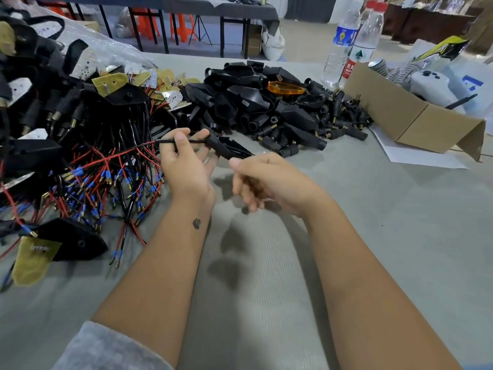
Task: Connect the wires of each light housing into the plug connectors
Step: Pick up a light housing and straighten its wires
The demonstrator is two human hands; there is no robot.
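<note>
Head view: over the grey surface (266, 263), the left hand (184, 166) pinches a wire (186, 140) running rightward into a black housing (226, 148); the right hand (261, 182), loosely curled and seemingly empty, hovers just beneath the housing's near end.

Up and right of the grip, 2 clear water bottles (352, 41) stand side by side at the grey table's (266, 289) far edge. Just right of them lies an open cardboard box (416, 121) on white paper (421, 156). A white game controller (429, 85) sits behind the box. Far beyond, orange stools (184, 25) stand under a dark table (240, 8).
</note>
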